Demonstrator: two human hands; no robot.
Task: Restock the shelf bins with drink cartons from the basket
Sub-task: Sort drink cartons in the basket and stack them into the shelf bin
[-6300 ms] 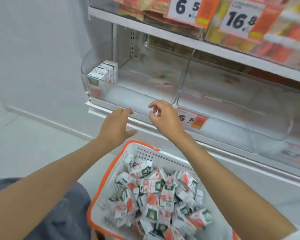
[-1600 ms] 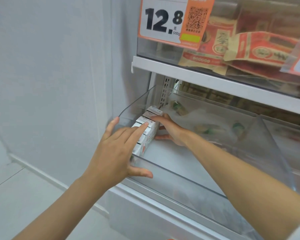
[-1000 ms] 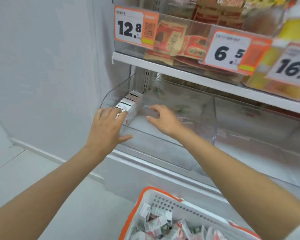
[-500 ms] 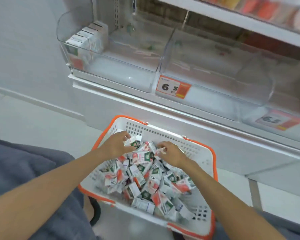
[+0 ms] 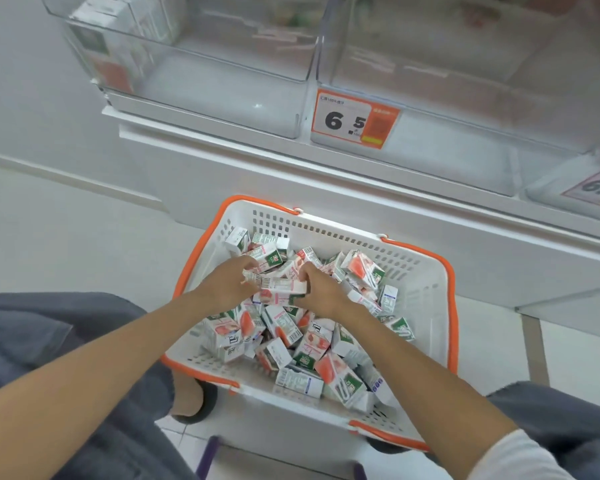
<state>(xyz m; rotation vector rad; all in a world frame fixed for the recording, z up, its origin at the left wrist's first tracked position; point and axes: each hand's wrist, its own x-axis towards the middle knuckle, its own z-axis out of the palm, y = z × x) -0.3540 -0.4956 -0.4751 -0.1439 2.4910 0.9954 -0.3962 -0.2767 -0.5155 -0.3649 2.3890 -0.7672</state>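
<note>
The white shelf (image 5: 201,147), up beyond the fingers (image 5: 309,275), bears clear bins (image 5: 222,95) side by side. The bin beyond and left of the fingers holds a row of cartons (image 5: 101,12). The one straight beyond them wears a 6.5 price tag (image 5: 355,121). Below the fingers, the orange-rimmed basket (image 5: 426,306) stands over pale floor (image 5: 66,237); its footing is hidden.

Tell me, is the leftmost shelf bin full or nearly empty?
Nearly empty: the leftmost bin holds only a few cartons at its left end; the rest is bare.
</note>
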